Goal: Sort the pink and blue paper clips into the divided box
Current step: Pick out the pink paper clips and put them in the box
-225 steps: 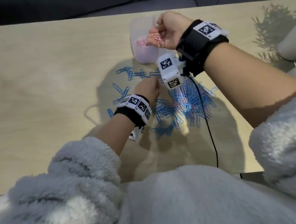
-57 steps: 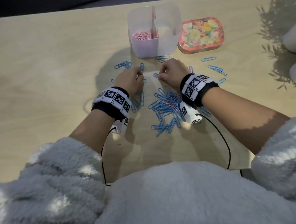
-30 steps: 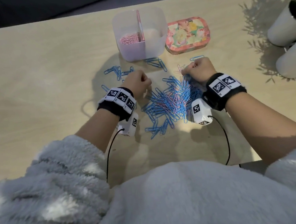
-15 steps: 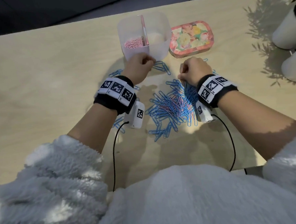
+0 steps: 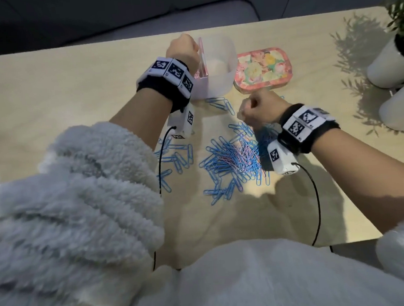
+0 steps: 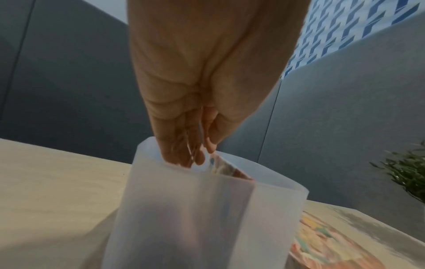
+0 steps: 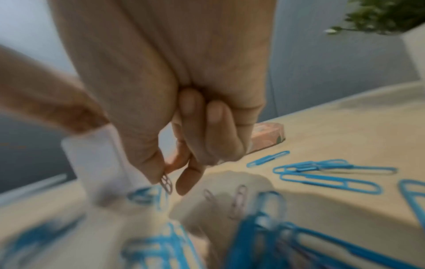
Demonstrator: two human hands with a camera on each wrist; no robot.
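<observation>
Divided box entered by left hand – fingers bunched, contents unclear; pink clip pinched by right hand – above pile.

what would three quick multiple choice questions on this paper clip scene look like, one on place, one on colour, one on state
1. Where is the left hand?
A. over the divided box
B. flat on the flowered tin
C. on the pile of clips

2. Which colour makes up most of the pile?
A. pink
B. blue
C. green

3. What is the right hand doing?
A. lying flat and open
B. pinching a small clip
C. gripping the box

Answers:
1 A, the left wrist view shows its fingertips at the box rim.
2 B, blue clips far outnumber the pink ones there.
3 B, the right wrist view shows a clip between thumb and finger.
</observation>
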